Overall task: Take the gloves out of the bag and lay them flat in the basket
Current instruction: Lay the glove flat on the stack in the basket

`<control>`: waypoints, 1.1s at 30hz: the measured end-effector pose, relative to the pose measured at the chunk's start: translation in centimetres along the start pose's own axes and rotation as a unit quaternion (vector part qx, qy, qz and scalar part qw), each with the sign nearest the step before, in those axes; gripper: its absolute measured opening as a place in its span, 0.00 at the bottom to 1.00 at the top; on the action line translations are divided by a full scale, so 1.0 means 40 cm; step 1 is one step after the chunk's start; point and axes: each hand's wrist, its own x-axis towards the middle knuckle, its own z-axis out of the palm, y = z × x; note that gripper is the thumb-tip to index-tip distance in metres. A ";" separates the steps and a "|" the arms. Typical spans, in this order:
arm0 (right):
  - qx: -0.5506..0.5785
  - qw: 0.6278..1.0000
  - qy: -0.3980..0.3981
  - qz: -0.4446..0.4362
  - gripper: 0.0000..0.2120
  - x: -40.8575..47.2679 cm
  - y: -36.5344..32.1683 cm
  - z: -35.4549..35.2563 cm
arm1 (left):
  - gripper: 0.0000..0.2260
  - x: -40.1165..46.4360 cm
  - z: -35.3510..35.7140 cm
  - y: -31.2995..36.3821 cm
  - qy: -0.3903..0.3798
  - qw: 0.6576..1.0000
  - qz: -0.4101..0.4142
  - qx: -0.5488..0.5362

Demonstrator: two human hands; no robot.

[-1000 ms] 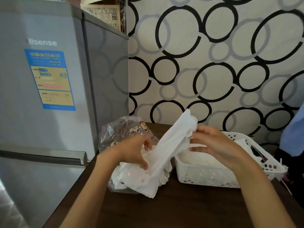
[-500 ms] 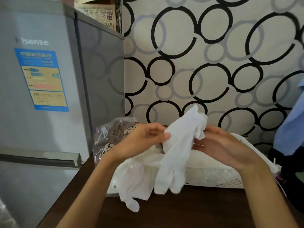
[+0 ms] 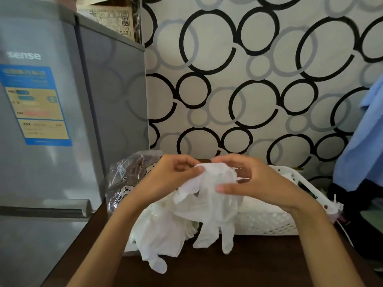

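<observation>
A white glove (image 3: 213, 206) hangs by its cuff between both hands, its fingers dangling to the dark table in front of the basket. My left hand (image 3: 167, 181) pinches the cuff's left side and my right hand (image 3: 246, 181) pinches its right side, thumb across the front. More white gloves (image 3: 161, 235) spill in a heap from the clear printed plastic bag (image 3: 128, 177) on the left. The white perforated basket (image 3: 269, 222) stands right of the bag, behind my right forearm, with white material inside.
A grey fridge (image 3: 51, 121) stands close on the left, against the table (image 3: 259, 266) edge. The patterned wall runs right behind bag and basket. Blue cloth (image 3: 364, 141) hangs at the right edge. Small items lie beyond the basket's right end.
The glove has come down from upright to hang lower between my hands. My left hand moved up from the heap onto the cuff, and both hands now hold it side by side.
</observation>
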 end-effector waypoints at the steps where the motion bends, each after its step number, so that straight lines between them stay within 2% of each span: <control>1: 0.005 0.999 0.050 -0.005 0.13 0.002 -0.006 -0.002 | 0.09 0.000 -0.005 -0.003 -0.006 1.000 0.001 0.016; 2: 0.021 0.995 0.101 -0.002 0.06 0.003 -0.007 -0.009 | 0.10 -0.001 -0.011 -0.004 -0.018 0.999 0.004 0.038; 4: 0.042 0.985 0.164 0.023 0.05 -0.002 0.002 -0.033 | 0.12 -0.003 -0.019 -0.006 -0.054 0.996 0.003 0.071; 5: 0.045 0.984 0.165 0.041 0.05 -0.007 0.005 -0.047 | 0.11 -0.003 -0.021 -0.006 -0.068 0.995 0.001 0.075; 10: -0.013 0.994 0.018 0.111 0.14 -0.049 0.010 -0.075 | 0.09 0.002 0.001 -0.008 -0.042 0.997 0.017 0.066; 12: -0.067 0.989 -0.010 0.135 0.16 -0.055 0.007 -0.076 | 0.08 0.003 0.011 0.000 -0.041 0.996 0.021 0.070; 15: -0.145 0.976 -0.008 0.163 0.10 -0.057 -0.008 -0.108 | 0.06 0.011 0.025 0.016 -0.041 0.990 0.037 0.132; 17: -0.149 0.975 0.013 0.165 0.03 -0.060 -0.018 -0.135 | 0.07 0.022 0.034 0.030 -0.015 0.988 0.037 0.146; 20: -0.010 0.987 0.094 0.133 0.10 -0.060 -0.023 -0.160 | 0.11 0.037 0.061 0.055 0.029 0.995 0.017 0.092; 22: 0.098 0.971 0.185 0.115 0.08 -0.050 -0.030 -0.152 | 0.12 0.045 0.098 0.073 0.066 0.997 0.004 0.032; 23: 0.116 0.959 0.233 0.113 0.07 -0.042 -0.032 -0.144 | 0.12 0.050 0.118 0.079 0.090 0.996 0.000 0.007; 26: 0.097 0.930 0.341 0.101 0.06 -0.020 -0.035 -0.119 | 0.12 0.071 0.177 0.088 0.157 0.985 -0.005 -0.067; 29: -0.013 0.903 0.429 0.006 0.04 -0.014 -0.044 -0.097 | 0.12 0.090 0.208 0.088 0.207 0.975 0.001 -0.074; 33: -0.113 0.870 0.469 -0.101 0.03 -0.006 -0.043 -0.068 | 0.09 0.095 0.192 0.102 0.284 0.953 0.091 -0.048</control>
